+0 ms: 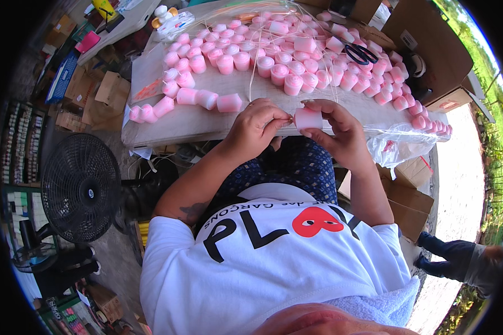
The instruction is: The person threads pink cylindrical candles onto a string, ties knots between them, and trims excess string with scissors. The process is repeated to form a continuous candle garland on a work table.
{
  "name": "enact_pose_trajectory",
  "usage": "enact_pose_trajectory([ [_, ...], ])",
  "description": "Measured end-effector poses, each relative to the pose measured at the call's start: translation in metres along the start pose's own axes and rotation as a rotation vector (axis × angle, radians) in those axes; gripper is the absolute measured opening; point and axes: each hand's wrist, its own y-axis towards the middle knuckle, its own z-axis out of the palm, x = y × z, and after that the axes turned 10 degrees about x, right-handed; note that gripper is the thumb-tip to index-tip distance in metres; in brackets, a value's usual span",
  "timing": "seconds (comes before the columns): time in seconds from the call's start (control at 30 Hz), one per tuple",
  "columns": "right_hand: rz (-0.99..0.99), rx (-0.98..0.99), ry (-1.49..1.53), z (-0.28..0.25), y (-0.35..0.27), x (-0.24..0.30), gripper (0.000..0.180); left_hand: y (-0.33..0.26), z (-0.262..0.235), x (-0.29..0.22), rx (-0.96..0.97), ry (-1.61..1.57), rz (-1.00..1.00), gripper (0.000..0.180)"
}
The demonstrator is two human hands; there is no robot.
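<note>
In my right hand [335,127] is a short pink-and-white cylinder that looks like a candle [308,119], lying sideways between thumb and fingers over the table's near edge. My left hand [258,124] is closed in a pinch right at the candle's left end; what the fingertips hold is too small to make out, perhaps a wick. Many similar pink candles [293,85] stand packed over the far part of the table [207,125]. Just left of my hands, several lie on their sides in a row, the nearest candle [229,103] close to my left hand.
Dark-handled scissors [361,54] rest on the candles at the right. Thin pale strings [254,70] trail across the pile. A plastic bag [394,148] hangs at the right edge. Cardboard boxes [430,42] stand beyond; a black fan [81,187] is at my left. Another person's legs [447,259] show at right.
</note>
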Motion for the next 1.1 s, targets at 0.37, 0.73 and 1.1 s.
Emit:
enact_pose_trajectory([
  [0.37, -0.137, -0.183, -0.092, 0.021, 0.012, -0.012, 0.058, -0.002, 0.003, -0.011, 0.059, -0.146, -0.030, 0.067],
  [0.73, -0.104, -0.118, 0.250, 0.030, 0.016, -0.012, 0.020, -0.005, 0.011, -0.001, -0.114, -0.094, -0.036, 0.054],
  [1.1, -0.070, -0.132, 0.175, 0.021, 0.015, -0.012, 0.019, -0.010, 0.018, 0.010, -0.109, -0.166, -0.120, 0.051],
])
